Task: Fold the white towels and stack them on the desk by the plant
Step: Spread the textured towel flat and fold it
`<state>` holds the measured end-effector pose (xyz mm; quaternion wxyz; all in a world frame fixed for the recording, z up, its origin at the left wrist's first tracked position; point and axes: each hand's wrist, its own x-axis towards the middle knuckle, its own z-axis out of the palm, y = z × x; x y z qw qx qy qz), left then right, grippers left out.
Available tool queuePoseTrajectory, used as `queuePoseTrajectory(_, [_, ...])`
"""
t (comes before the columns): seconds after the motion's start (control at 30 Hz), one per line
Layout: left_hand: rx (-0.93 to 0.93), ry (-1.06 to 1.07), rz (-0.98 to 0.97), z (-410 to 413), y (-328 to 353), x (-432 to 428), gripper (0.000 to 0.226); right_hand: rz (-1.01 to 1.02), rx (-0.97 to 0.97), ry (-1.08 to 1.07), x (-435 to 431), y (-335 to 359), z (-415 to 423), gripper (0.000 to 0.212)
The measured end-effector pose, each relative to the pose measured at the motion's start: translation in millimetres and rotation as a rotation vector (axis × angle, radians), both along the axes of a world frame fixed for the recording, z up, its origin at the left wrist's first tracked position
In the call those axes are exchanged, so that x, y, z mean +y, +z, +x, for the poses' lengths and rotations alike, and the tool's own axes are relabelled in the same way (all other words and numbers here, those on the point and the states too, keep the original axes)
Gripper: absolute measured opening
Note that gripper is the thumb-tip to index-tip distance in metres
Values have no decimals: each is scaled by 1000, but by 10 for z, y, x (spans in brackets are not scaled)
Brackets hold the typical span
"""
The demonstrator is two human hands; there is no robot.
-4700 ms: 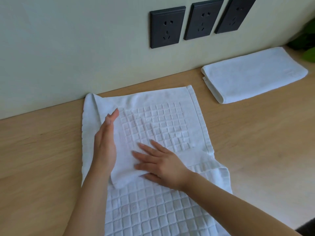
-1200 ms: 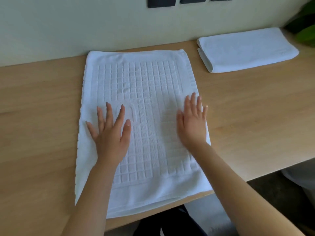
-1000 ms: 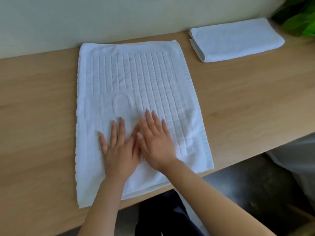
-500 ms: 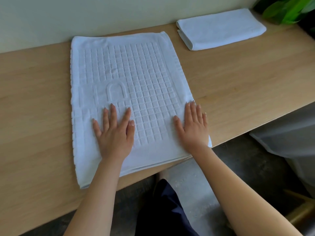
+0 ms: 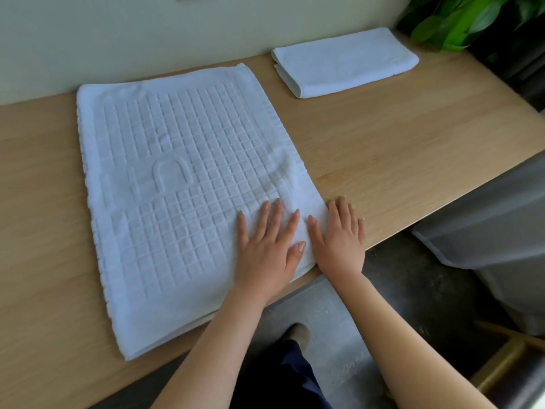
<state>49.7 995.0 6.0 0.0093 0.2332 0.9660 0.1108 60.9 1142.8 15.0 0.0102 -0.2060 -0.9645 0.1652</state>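
Observation:
A white towel (image 5: 177, 184) with a raised grid pattern lies folded in half on the wooden desk (image 5: 398, 149), its near edge at the desk's front edge. My left hand (image 5: 268, 243) lies flat on the towel's near right part, fingers spread. My right hand (image 5: 339, 234) lies flat at the towel's near right corner, partly on the bare desk. A second white towel (image 5: 345, 62), folded small, lies at the back right beside the green plant (image 5: 460, 19).
The wall runs along the desk's far edge. A grey cloth-covered object (image 5: 495, 225) stands right of the desk's front edge. A wooden chair part (image 5: 507, 358) shows at the lower right. Below the desk edge are the floor and my dark trouser leg.
My left hand has slid right across the towel to its near right part. My right hand has shifted slightly right, partly off the towel. The view has tilted, bringing the plant in.

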Motion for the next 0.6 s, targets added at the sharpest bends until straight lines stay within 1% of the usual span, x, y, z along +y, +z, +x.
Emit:
queuePoseTrajectory(0.07, [7, -15, -29, -8, 1, -7, 60, 38, 130, -72, -13, -35, 76, 60])
queuePoseTrajectory(0.1, [3, -27, -40, -13, 12, -6, 61, 49, 163, -102, -21, -35, 78, 57])
queuePoseTrajectory(0.17, [2, -50, -53, -18, 23, -4, 64, 29, 171, -118, -23, -2, 57, 47])
queuePoseTrajectory(0.23, [-11, -75, -51, -34, 22, 9, 67, 7, 149, -79, -8, 44, 39, 39])
queuePoseTrajectory(0.3, [-38, -91, -45, -48, 55, 21, 71, -80, 112, -50, 12, 133, 19, 34])
queuePoseTrajectory(0.37, [-78, -83, 6, -64, 110, -5, 76, -253, 111, -78, 8, 268, -2, 32])
queuePoseTrajectory(0.4, [-131, -60, 92, -73, 171, -18, 78, -359, 141, -107, -3, 334, -14, 31])
queuePoseTrajectory(0.43, [-224, -35, 211, -90, 208, -40, 76, -470, 198, -135, -32, 401, -32, 29])
queuePoseTrajectory(0.47, [-362, -1, 370, -109, 262, -52, 72, -575, 274, -149, -86, 474, -58, 28])
queuePoseTrajectory(0.5, [-535, 50, 590, -117, 388, -50, 66, -657, 363, -144, -165, 546, -92, 29])
queuePoseTrajectory(0.53, [-697, 99, 885, -131, 494, -58, 59, -701, 447, -125, -255, 595, -128, 30])
queuePoseTrajectory(0.57, [-814, 151, 1170, -143, 588, -73, 54, -710, 515, -93, -362, 641, -164, 32])
queuePoseTrajectory(0.6, [-877, 205, 1371, -163, 610, -102, 53, -696, 558, -43, -474, 673, -203, 33])
